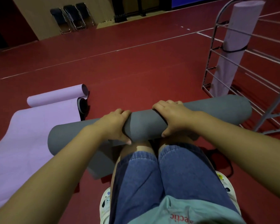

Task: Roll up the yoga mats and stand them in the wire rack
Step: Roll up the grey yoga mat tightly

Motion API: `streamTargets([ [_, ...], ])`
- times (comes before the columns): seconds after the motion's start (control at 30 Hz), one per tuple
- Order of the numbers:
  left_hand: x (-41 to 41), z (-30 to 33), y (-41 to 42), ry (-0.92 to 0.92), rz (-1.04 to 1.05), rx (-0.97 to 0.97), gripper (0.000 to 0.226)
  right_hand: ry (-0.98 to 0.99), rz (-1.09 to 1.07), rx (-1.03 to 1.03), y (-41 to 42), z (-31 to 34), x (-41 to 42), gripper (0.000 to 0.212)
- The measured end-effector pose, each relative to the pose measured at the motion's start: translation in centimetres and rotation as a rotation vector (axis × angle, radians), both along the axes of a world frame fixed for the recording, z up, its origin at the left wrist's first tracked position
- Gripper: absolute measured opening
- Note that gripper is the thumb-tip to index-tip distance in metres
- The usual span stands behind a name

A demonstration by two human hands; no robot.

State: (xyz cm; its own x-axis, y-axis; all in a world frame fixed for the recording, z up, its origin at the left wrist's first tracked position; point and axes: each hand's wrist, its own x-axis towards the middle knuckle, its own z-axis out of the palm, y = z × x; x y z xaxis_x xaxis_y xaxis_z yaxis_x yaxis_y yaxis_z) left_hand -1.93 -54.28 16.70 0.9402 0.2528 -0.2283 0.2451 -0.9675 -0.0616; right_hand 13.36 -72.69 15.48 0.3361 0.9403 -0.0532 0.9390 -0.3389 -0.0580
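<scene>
A grey yoga mat (145, 122), rolled into a thick tube, lies across the floor just in front of my knees; a short flat tail of it shows under the roll by my left knee. My left hand (115, 125) grips the roll left of its middle, thumb underneath. My right hand (171, 115) grips it right of the middle, fingers over the top. A purple mat (27, 135) lies mostly unrolled at the left, its far end curled. The wire rack (217, 50) stands at the right with one rolled purple mat (236, 46) upright in it, bound by a black strap.
Red floor with white lines stretches ahead. Folded black chairs (73, 17) lean on the far wall. A black strap (83, 105) lies beside the purple mat's curled end, another black strap (223, 160) by my right knee. The rack's grey leg (271, 109) is close to the grey roll's right end.
</scene>
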Motion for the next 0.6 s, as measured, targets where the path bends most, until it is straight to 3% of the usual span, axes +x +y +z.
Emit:
streamTargets([
  [0.13,0.0,-1.2,-0.3,0.013,-0.005,0.168,0.119,-0.132,0.018,-0.094,0.4,-0.4,-0.3,0.110],
  [0.3,0.5,0.2,0.2,-0.040,-0.057,0.199,0.101,-0.147,0.022,-0.075,0.5,0.6,-0.1,0.091],
  [0.6,-0.9,10.0,-3.1,-0.103,-0.202,0.302,0.094,-0.170,0.050,-0.004,-4.5,8.9,-1.4,0.095],
])
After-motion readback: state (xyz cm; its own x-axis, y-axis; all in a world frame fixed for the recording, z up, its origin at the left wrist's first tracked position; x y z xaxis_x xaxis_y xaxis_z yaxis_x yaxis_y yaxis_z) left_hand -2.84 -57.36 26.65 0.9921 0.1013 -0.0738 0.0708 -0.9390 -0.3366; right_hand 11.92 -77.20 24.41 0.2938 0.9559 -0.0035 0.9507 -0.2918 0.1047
